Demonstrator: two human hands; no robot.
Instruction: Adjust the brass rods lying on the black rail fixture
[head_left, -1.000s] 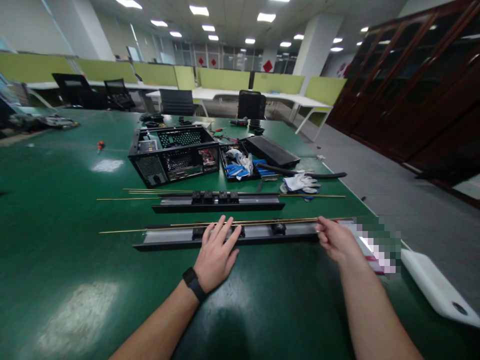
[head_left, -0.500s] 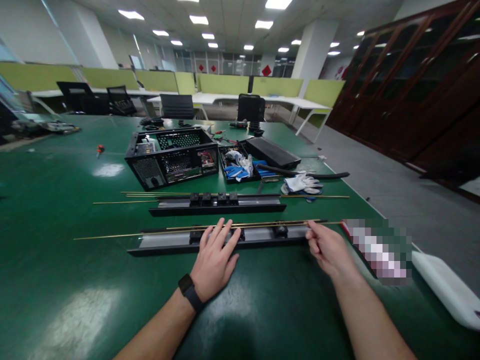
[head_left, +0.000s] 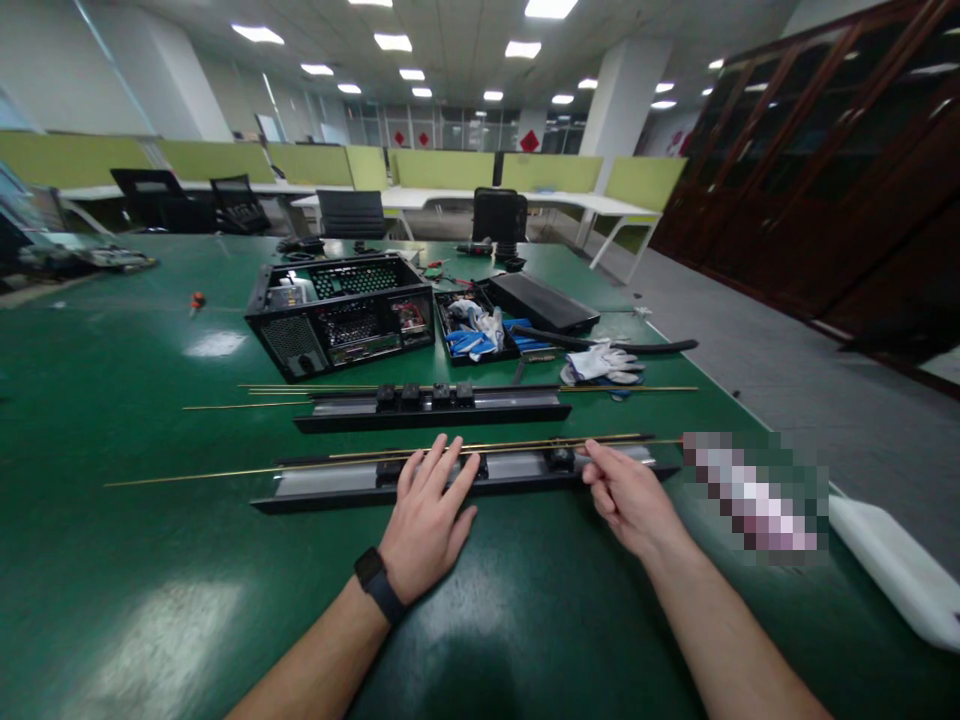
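A green table carries two rails and gloves

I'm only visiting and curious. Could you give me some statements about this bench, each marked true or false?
1. The left hand reaches over the near rail. True.
2. Both hands are gloved. False: both are bare; white gloves lie beyond the rails.
3. The right hand pinches at the thin brass-coloured rods. True.
4. The dark watch is on the right wrist. False: the watch is on the left wrist.
5. Four black blocks sit along the far rail. True.
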